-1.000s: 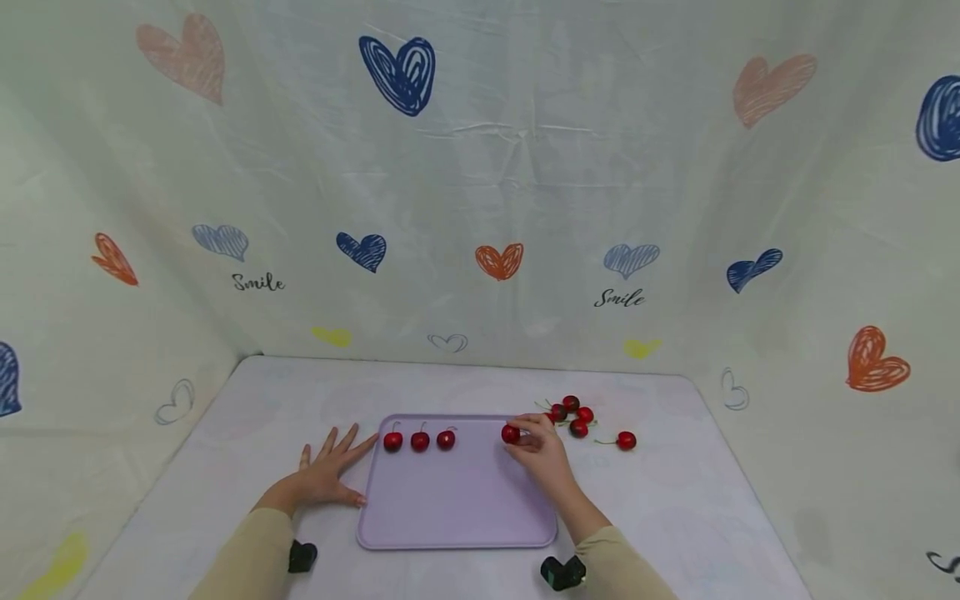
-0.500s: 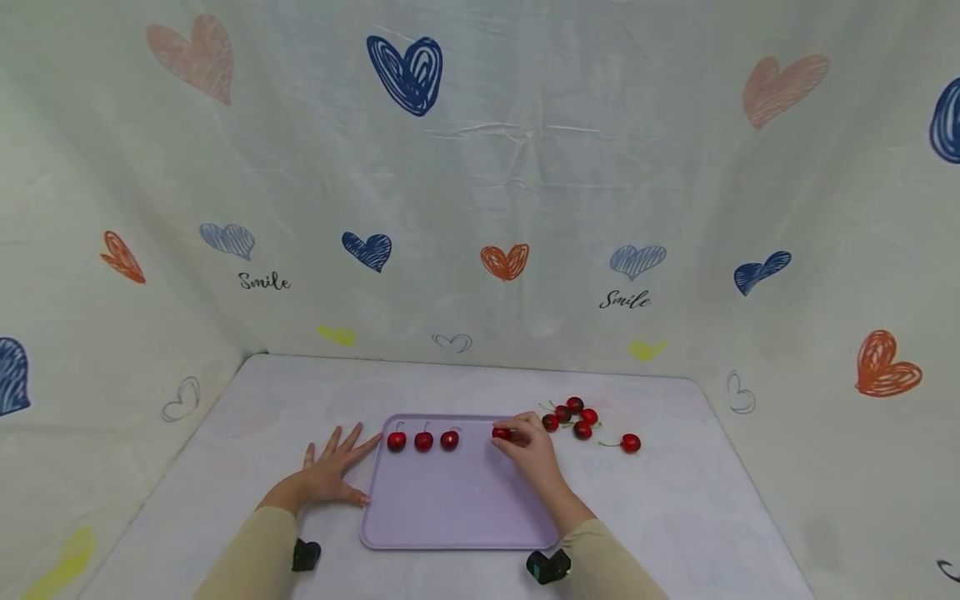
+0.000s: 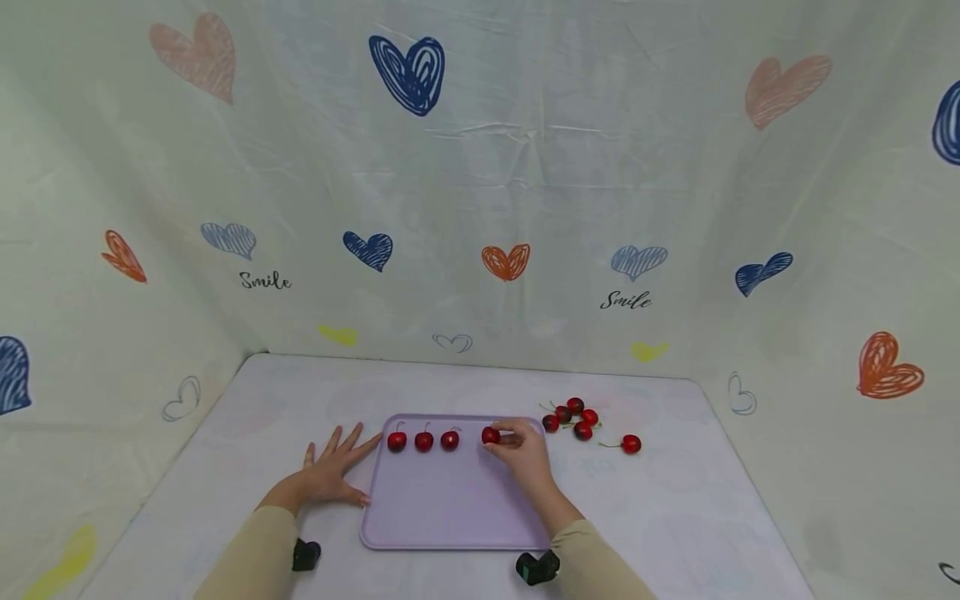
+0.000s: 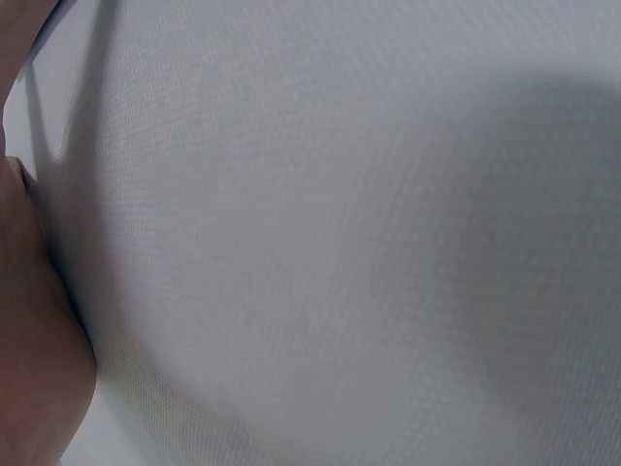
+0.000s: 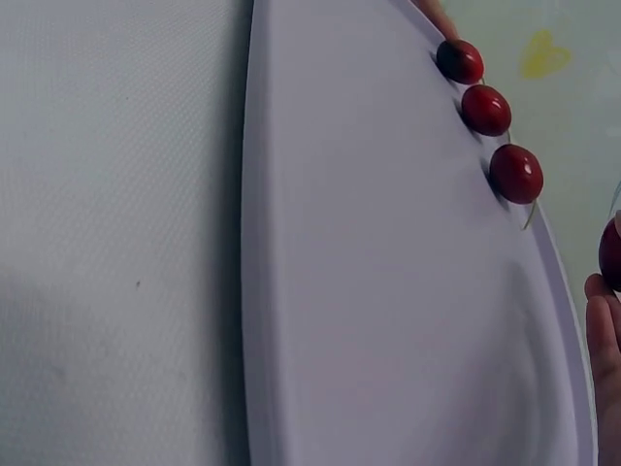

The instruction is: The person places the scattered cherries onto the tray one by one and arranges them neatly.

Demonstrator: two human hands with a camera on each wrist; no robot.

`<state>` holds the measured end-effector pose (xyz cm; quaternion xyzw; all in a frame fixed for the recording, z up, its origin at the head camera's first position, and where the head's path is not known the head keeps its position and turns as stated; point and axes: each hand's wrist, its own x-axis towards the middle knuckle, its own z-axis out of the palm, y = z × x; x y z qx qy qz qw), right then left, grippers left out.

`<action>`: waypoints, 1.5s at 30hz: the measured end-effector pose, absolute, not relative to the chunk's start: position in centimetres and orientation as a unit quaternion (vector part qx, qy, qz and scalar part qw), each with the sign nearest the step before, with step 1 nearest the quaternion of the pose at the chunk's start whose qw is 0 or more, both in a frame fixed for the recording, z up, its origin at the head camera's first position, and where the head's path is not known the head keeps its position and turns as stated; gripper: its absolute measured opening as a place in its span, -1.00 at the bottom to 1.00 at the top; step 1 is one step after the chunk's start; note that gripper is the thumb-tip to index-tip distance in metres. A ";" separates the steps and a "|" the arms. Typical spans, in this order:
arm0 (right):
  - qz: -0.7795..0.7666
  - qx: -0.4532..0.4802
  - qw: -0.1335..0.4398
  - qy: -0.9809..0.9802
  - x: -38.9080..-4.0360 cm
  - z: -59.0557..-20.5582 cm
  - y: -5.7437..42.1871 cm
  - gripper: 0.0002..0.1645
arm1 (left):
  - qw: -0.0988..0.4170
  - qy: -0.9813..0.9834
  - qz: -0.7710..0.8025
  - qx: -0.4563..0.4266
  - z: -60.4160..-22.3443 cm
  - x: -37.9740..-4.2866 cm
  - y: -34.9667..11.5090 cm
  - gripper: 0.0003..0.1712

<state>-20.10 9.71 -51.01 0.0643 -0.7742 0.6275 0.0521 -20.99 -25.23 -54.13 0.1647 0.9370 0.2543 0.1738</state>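
A lilac tray (image 3: 457,500) lies on the table, with three red cherries in a row along its far left part: a left cherry (image 3: 397,441), a middle cherry (image 3: 423,442) and a right cherry (image 3: 450,440). My right hand (image 3: 525,457) pinches another cherry (image 3: 491,436) between thumb and fingers over the tray's far right part; the right wrist view shows this cherry (image 5: 610,254) at its right edge. My left hand (image 3: 330,477) lies spread, fingers straight, at the tray's left rim. Only a bit of that hand (image 4: 39,330) shows in the left wrist view.
Right of the tray's far corner lies a cluster of several cherries (image 3: 575,417) with stems. One single cherry (image 3: 631,444) sits farther right. The white table (image 3: 660,517) backs onto a hanging sheet (image 3: 480,183) printed with hearts.
My right hand has moved left over the tray with the pinched cherry, closer to the row of three. The left hand stays at the tray's left rim. The head view has shifted slightly.
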 end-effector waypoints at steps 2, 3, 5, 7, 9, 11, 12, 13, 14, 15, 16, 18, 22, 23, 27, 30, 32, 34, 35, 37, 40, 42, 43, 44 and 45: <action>0.617 0.079 0.065 -0.780 -20.0 -51.2 9.7 -0.67 | 0.173 0.937 0.255 0.165 -54.0 -20.9 -25.1 0.25; 0.615 0.084 0.068 -0.781 -20.0 -51.3 9.7 -0.67 | 0.174 0.938 0.251 0.165 -54.0 -20.9 -25.1 0.25; 0.615 0.092 0.070 -0.780 -20.0 -51.6 9.7 -0.67 | 0.173 0.938 0.250 0.166 -53.9 -20.8 -25.0 0.24; 0.615 0.096 0.069 -0.780 -20.0 -51.9 9.7 -0.68 | 0.173 0.939 0.249 0.165 -53.9 -20.8 -25.0 0.24; 0.615 0.094 0.066 -0.780 -20.1 -52.1 9.7 -0.69 | 0.174 0.939 0.246 0.163 -54.0 -20.8 -25.0 0.25; 0.616 0.093 0.062 -0.780 -20.5 -52.9 9.7 -0.71 | 0.168 0.939 0.251 0.164 -54.3 -20.9 -25.2 0.26; 0.618 0.091 0.061 -0.779 -20.8 -53.5 9.8 -0.72 | 0.167 0.940 0.249 0.164 -54.7 -21.0 -25.3 0.26; 0.618 0.088 0.060 -0.779 -21.1 -54.1 9.8 -0.72 | 0.162 0.940 0.250 0.166 -55.0 -21.1 -25.5 0.26; 0.617 0.085 0.062 -0.780 -21.4 -54.7 9.8 -0.72 | 0.158 0.940 0.252 0.168 -55.3 -21.2 -25.6 0.26; 0.615 0.085 0.065 -0.781 -21.7 -55.3 9.8 -0.71 | 0.153 0.940 0.254 0.170 -55.7 -21.3 -25.7 0.25; 0.614 0.084 0.068 -0.781 -22.0 -55.9 9.8 -0.70 | 0.148 0.940 0.254 0.173 -56.1 -21.5 -25.9 0.25; 0.613 0.082 0.073 -0.782 -22.2 -56.6 9.8 -0.68 | 0.144 0.942 0.248 0.174 -56.5 -21.7 -26.0 0.24; 0.619 0.074 0.071 -0.779 -22.4 -56.8 9.6 -0.65 | 0.147 0.941 0.249 0.178 -56.4 -21.7 -26.0 0.27; 0.619 0.070 0.069 -0.779 -22.4 -56.9 9.5 -0.65 | 0.148 0.940 0.249 0.178 -56.3 -21.7 -26.0 0.28; 0.620 0.056 0.065 -0.780 -22.5 -57.1 9.2 -0.64 | 0.150 0.940 0.251 0.178 -56.3 -21.6 -25.9 0.27; 0.619 0.047 0.071 -0.781 -22.5 -57.3 9.0 -0.63 | 0.150 0.942 0.244 0.176 -56.3 -21.6 -25.9 0.26; 0.624 0.037 0.074 -0.777 -22.4 -57.3 8.8 -0.63 | 0.151 0.940 0.249 0.177 -56.2 -21.6 -26.0 0.26; 0.627 0.028 0.078 -0.774 -22.4 -57.4 8.6 -0.62 | 0.152 0.936 0.259 0.183 -56.0 -21.5 -25.9 0.26; 0.630 0.024 0.080 -0.772 -22.4 -57.4 8.6 -0.61 | 0.153 0.935 0.264 0.182 -55.9 -21.5 -25.9 0.27; 0.631 0.013 0.081 -0.771 -22.4 -57.4 8.4 -0.61 | 0.159 0.935 0.260 0.181 -55.8 -21.5 -25.9 0.28; 0.614 0.003 0.089 -0.784 -22.4 -57.7 8.2 -0.61 | 0.165 0.939 0.246 0.174 -55.8 -21.5 -25.8 0.29; 0.600 -0.003 0.094 -0.794 -22.4 -57.9 8.1 -0.61 | 0.170 0.943 0.232 0.170 -55.6 -21.5 -25.7 0.30; 0.593 -0.004 0.097 -0.799 -22.5 -58.0 8.0 -0.61 | 0.169 0.941 0.238 0.170 -55.5 -21.5 -25.7 0.29; 0.589 -0.005 0.100 -0.802 -22.5 -58.1 8.0 -0.62 | 0.168 0.940 0.242 0.171 -55.3 -21.4 -25.6 0.29; 0.588 -0.005 0.103 -0.802 -22.5 -58.1 7.9 -0.62 | 0.170 0.939 0.244 0.170 -55.2 -21.4 -25.6 0.29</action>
